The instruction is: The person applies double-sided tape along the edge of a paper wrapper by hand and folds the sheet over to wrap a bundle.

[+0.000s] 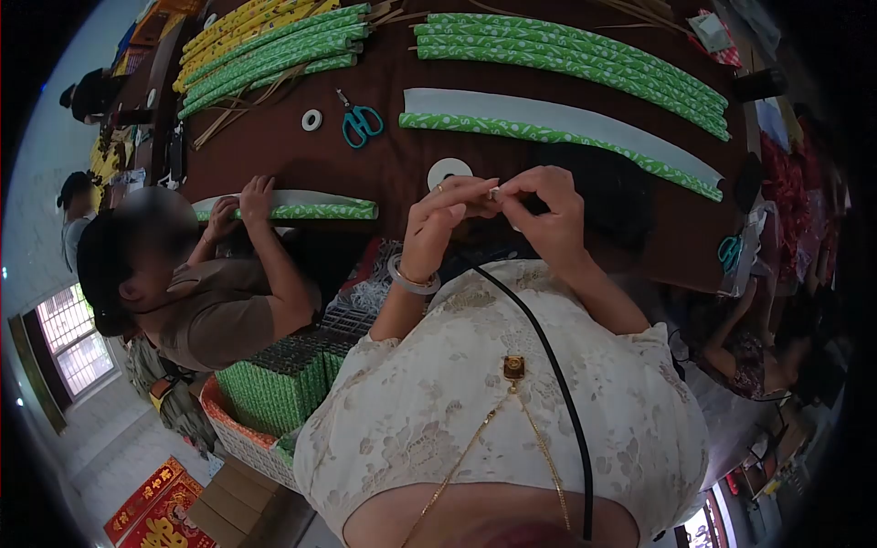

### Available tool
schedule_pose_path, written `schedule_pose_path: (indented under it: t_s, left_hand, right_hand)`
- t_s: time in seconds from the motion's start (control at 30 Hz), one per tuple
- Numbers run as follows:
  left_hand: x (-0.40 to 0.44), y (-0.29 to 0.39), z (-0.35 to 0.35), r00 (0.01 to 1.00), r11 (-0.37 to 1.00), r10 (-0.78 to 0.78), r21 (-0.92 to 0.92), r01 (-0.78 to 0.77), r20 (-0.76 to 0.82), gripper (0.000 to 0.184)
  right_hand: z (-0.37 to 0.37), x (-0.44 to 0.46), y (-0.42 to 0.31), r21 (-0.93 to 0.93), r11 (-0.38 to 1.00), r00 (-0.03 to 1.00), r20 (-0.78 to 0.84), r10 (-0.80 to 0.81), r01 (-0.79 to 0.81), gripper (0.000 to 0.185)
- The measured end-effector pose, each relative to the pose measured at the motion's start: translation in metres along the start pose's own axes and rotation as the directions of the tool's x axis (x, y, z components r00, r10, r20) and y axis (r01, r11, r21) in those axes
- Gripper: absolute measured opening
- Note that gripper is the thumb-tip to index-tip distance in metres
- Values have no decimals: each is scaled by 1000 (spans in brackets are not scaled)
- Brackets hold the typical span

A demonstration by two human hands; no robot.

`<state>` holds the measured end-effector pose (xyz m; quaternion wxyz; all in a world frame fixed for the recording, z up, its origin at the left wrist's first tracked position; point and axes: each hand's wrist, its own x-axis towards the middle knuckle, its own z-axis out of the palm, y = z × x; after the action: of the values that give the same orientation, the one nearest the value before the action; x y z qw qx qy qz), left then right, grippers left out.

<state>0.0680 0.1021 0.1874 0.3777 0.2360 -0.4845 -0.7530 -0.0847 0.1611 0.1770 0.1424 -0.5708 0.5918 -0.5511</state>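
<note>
My left hand (438,224) and my right hand (548,210) meet over the table edge, fingertips pinched together around a tiny whitish bit (494,194), too small to name. A bracelet circles my left wrist. Just behind my left fingers lies a white tape roll (448,169), partly covered by them. Beyond my hands stretches a sheet of green patterned wrapping paper (557,135), its white inner side showing and its near edge rolled or folded.
Blue-handled scissors (362,126) and a smaller tape roll (311,120) lie on the brown table (274,151). Green rolls (566,55) and yellow rolls (247,32) line the back. To the left, a co-worker's hands (247,205) press another green sheet. A basket (247,429) of green rolls stands below.
</note>
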Motion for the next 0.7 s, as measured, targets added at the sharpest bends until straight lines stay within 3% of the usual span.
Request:
schedule_pose_path:
  t_s: [0.1,0.17,0.3,0.37,0.4,0.47,0.7]
  left_hand:
    - [-1,-9,-13,998,992,-56,108,57,-14,19]
    - [0,-12,-17,989,971,-142,185,149,-51,21]
    - [-1,0,-3,975,976,-177,99,191,-137,21]
    - [-2,2,-1,985,954,-74,275,116,-158,22]
    - [-2,0,-2,985,954,-74,275,116,-158,22]
    - [-3,-5,-4,983,874,164,475,-106,-82,22]
    - [-7,-10,10,943,898,230,427,-110,-242,22]
  right_hand:
    - [1,-2,0,85,994,996,59,62,-67,13]
    - [4,-4,0,-10,999,997,48,-52,52,14]
    - [4,-6,2,-58,989,991,27,-133,134,22]
    - [3,-6,0,-33,999,997,70,-19,21,33]
    - [3,-7,1,-33,999,997,70,-19,21,33]
    - [6,-7,5,-66,994,995,58,-78,82,39]
    - [9,-2,0,-48,981,980,82,-183,187,41]
